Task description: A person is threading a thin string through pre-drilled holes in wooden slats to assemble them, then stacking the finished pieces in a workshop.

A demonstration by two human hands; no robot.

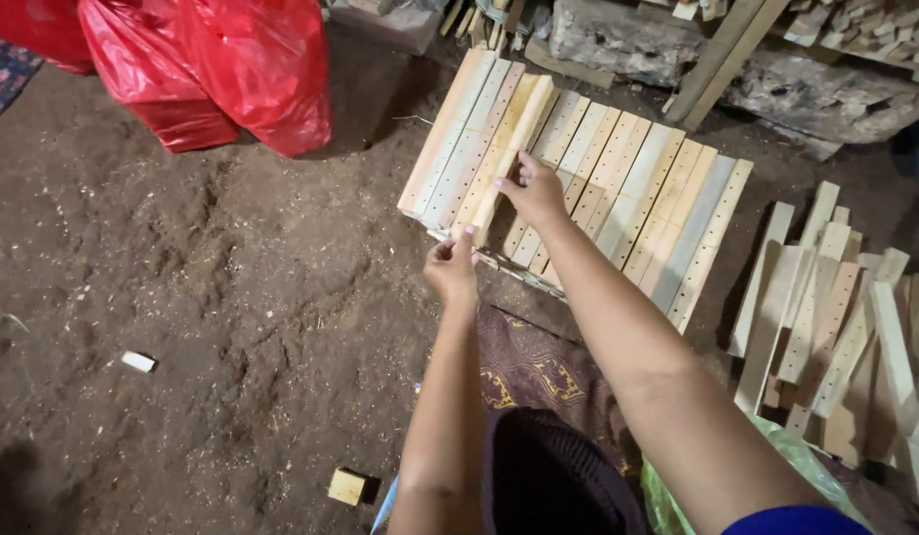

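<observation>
- Right hand (532, 188) and left hand (452, 266) both grip one slat (509, 149), lying atop the row (618, 188) on the dirt floor (182, 297).
- Row looks largely laid; loose pile (836, 317) waits at its right.

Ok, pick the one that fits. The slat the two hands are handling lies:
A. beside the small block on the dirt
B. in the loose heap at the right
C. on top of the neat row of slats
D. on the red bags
C: the left hand and right hand hold the slat lying on the neat row of slats.
</observation>
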